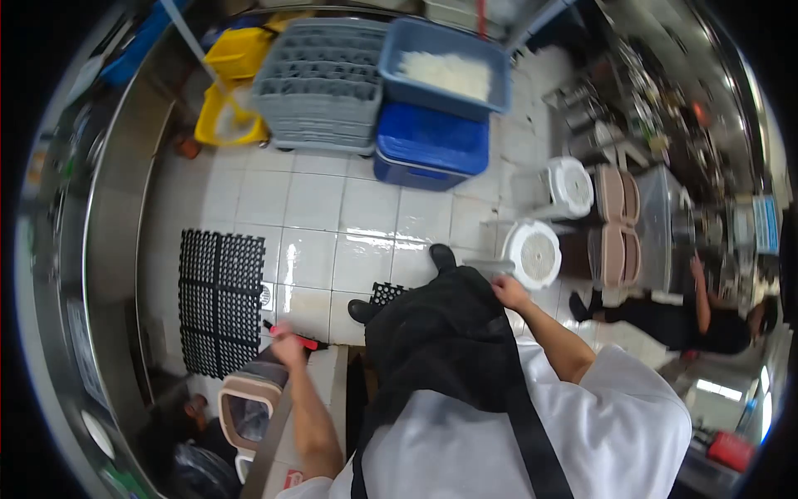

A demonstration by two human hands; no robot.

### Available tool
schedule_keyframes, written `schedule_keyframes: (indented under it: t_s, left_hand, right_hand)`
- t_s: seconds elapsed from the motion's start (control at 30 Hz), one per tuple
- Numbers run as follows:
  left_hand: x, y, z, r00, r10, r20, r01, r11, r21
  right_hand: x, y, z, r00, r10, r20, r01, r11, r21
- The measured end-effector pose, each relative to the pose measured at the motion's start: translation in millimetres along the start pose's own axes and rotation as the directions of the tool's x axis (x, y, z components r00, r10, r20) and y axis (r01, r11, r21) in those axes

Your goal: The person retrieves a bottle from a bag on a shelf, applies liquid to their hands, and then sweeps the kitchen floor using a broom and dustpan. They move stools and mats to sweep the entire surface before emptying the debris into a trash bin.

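Left hand [288, 345]: blurred, fingers curled at the red-and-black item [301, 338]; looks closed on it, exact grip can't tell.
Red-and-black item: at the left hand, above the floor in view, between the black mat and the wearer's apron; type can't tell.
Right hand [509, 293]: partly curled, at the side of the black apron [440, 341], near the nearer white round-topped stool [532, 254]; whether it grips cloth, can't tell.
Black mat [220, 303]: perforated, flat on the white tiled floor [312, 200], left of the wearer.
Open bin [251, 409]: beige rim, lower left, beside the counter edge.
Crates [320, 83]: grey, stacked, ahead of the wearer.
Blue cooler [432, 145]: lid closed, right of the crates.
Blue-grey tub [395, 71]: behind the cooler, white contents inside.
Yellow bucket [208, 121]: left of the crates, mop-like handle reaching into it.
Beige-lidded bins [619, 254]: right side, next to the stools.
Other person [665, 322]: dark clothes, far right, one arm raised toward the worktop area.
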State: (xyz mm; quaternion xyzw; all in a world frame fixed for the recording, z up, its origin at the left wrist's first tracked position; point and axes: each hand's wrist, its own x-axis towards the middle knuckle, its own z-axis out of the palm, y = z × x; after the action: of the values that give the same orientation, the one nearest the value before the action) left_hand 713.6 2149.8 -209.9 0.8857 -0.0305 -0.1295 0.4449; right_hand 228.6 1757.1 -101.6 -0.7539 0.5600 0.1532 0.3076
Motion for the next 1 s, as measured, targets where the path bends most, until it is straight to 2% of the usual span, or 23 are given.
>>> schedule_keyframes:
  t_s: [0.03, 0.07, 0.1, 0.13, 0.17, 0.2, 0.27, 0.33, 0.4, 0.43, 0.47, 0.53, 0.57, 0.6, 0.67, 0.7, 0.73, 0.77, 0.8, 0.83, 0.9, 0.93, 1.0]
  left_hand:
    - [-19, 20, 48, 0.969, 0.197, 0.148, -0.183, 0.978, -0.1]
    - [-58, 78, 88, 0.941, 0.289, 0.176, -0.228, 0.926, -0.3]
    - [-84, 131, 117, 0.898, 0.334, 0.286, -0.308, 0.942, -0.133]
    - [-114, 183, 138, 0.837, 0.378, 0.396, -0.364, 0.924, -0.112]
    - [-145, 232, 156, 0.765, 0.41, 0.497, -0.421, 0.902, -0.096]
    - [-175, 271, 174, 0.682, 0.488, 0.545, -0.448, 0.868, -0.217]
    - [-221, 320, 211, 0.468, 0.559, 0.684, -0.535, 0.796, -0.284]
    - [-259, 346, 256, 0.193, 0.66, 0.726, -0.541, 0.689, -0.482]
    - [-302, 363, 311, 0.057, 0.725, 0.686, -0.619, 0.565, -0.546]
    - [-318, 373, 336, 0.008, 0.743, 0.669, -0.614, 0.532, -0.583]
    - [-330, 387, 360, -0.019, 0.732, 0.681, -0.624, 0.524, -0.58]
    - [-359, 396, 377, -0.075, 0.601, 0.796, -0.609, 0.604, -0.514]
    - [-356, 403, 385, -0.28, 0.469, 0.838, -0.561, 0.628, -0.539]
    - [-367, 423, 393, -0.29, 0.47, 0.834, -0.559, 0.624, -0.546]
    - [-380, 452, 381, -0.254, 0.402, 0.88, -0.587, 0.659, -0.471]
    - [-366, 450, 385, -0.22, 0.28, 0.934, -0.604, 0.713, -0.356]
    - [-348, 435, 386, -0.029, 0.182, 0.983, -0.449, 0.876, -0.176]
    - [-330, 423, 384, 0.186, 0.033, 0.982, -0.205, 0.979, 0.006]
    - [-303, 406, 381, 0.336, 0.011, 0.942, -0.106, 0.994, 0.027]
    - [-273, 390, 374, 0.497, -0.068, 0.865, -0.12, 0.982, 0.146]
    - [-208, 344, 352, 0.67, -0.101, 0.736, -0.139, 0.956, 0.257]
    - [-191, 347, 347, 0.745, -0.152, 0.65, -0.17, 0.898, 0.405]
    - [-143, 312, 334, 0.791, -0.091, 0.605, -0.325, 0.775, 0.541]
  right_hand:
    - [-11, -30, -3, 0.994, -0.074, -0.08, 0.082, 0.991, 0.108]
    - [-9, -41, 5, 0.982, -0.14, -0.126, 0.167, 0.957, 0.238]
    - [-4, -57, 1, 0.988, -0.143, -0.061, 0.155, 0.929, 0.337]
    - [-2, -69, -3, 0.987, -0.16, -0.002, 0.145, 0.891, 0.431]
    - [3, -75, -7, 0.98, -0.099, 0.175, -0.03, 0.787, 0.616]
    - [8, -77, -13, 0.932, -0.09, 0.352, -0.218, 0.638, 0.739]
    - [18, -78, -31, 0.736, -0.042, 0.676, -0.635, 0.305, 0.71]
    - [46, -49, -12, 0.641, -0.496, 0.586, -0.735, -0.177, 0.654]
    - [94, -19, -9, 0.632, -0.317, 0.707, -0.771, -0.163, 0.616]
    - [106, -3, -28, 0.671, -0.32, 0.669, -0.741, -0.308, 0.596]
    - [128, 24, -41, 0.677, -0.337, 0.655, -0.736, -0.334, 0.589]
    - [139, 82, -40, 0.574, -0.61, 0.547, -0.798, -0.568, 0.204]
    - [136, 84, -66, 0.624, -0.262, 0.736, -0.711, -0.58, 0.397]
    - [142, 103, -76, 0.631, -0.259, 0.731, -0.704, -0.587, 0.4]
    - [148, 132, -84, 0.809, 0.138, 0.571, -0.487, -0.385, 0.784]
    - [158, 148, -86, 0.801, 0.228, 0.554, -0.453, -0.375, 0.809]
    - [169, 167, -86, 0.785, 0.317, 0.532, -0.419, -0.361, 0.833]
    - [180, 189, -82, 0.827, 0.305, 0.472, -0.403, -0.263, 0.876]
    - [186, 204, -90, 0.834, 0.291, 0.47, -0.395, -0.281, 0.875]
    - [195, 225, -92, 0.899, 0.216, 0.38, -0.35, -0.166, 0.922]
    - [227, 264, -114, 0.843, 0.147, 0.518, -0.495, -0.167, 0.853]
    - [250, 274, -138, 0.843, 0.148, 0.517, -0.497, -0.156, 0.854]
    - [281, 277, -192, 0.591, 0.029, 0.806, -0.751, -0.344, 0.563]
